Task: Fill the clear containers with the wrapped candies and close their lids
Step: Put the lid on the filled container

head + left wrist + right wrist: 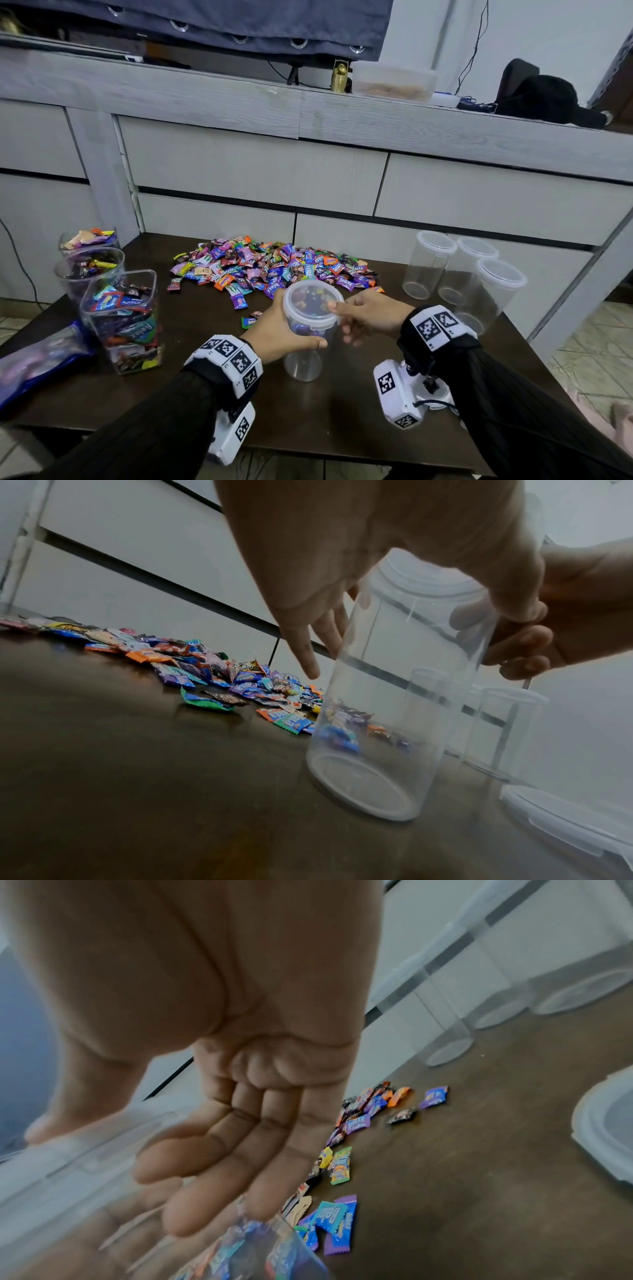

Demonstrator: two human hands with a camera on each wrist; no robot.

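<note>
Left hand wraps the clear round plastic container; right hand pinches its translucent lid at 3 o'clock. Looks empty; next, pry lid off.

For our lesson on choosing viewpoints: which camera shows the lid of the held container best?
Head view: the lid shows nearly whole, from above. Left wrist sees only its rim, from below, behind the left hand. Right wrist shows it blurred.

"relax" is printed on wrapped candies, loose and inside the square container.
</note>
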